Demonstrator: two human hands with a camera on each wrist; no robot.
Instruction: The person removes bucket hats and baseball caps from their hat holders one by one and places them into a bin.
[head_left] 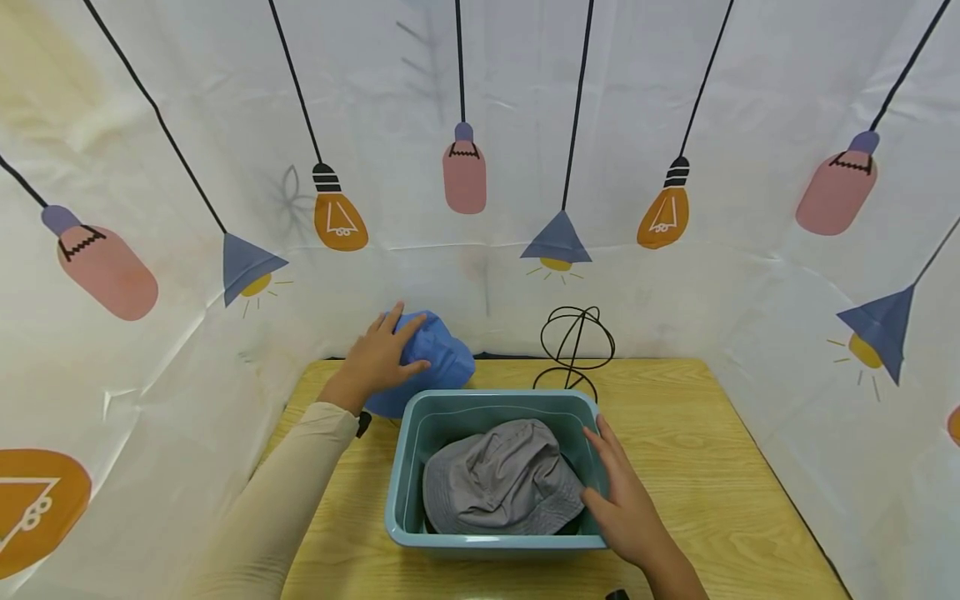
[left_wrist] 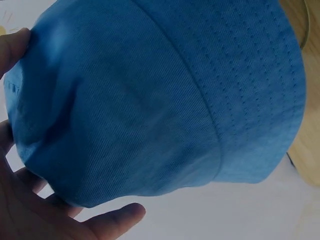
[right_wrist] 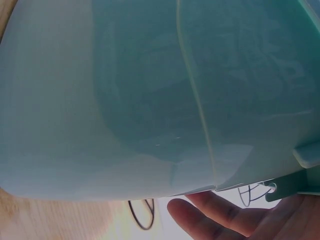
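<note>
At the back left of the table, my left hand [head_left: 382, 358] lies with spread fingers against the crown of a blue bucket hat [head_left: 442, 354]. The left wrist view shows the stitched brim of this blue bucket hat [left_wrist: 240, 85] pointing away from the hand, whose thumb stands apart from the cloth. My right hand [head_left: 626, 500] is at the right rim of a blue-green plastic bin [head_left: 495, 542], its fingers extended. Inside the bin lies a crumpled grey bucket hat [head_left: 502, 479], with something dark partly hidden under it. Bin wall [right_wrist: 150, 100] fills most of the right wrist view.
A black wire hat stand [head_left: 577, 342] stands behind the bin, near the back edge. The wooden table [head_left: 697, 467] runs on to the right of the bin. White cloth [head_left: 480, 283] with printed lamps encloses the back and sides.
</note>
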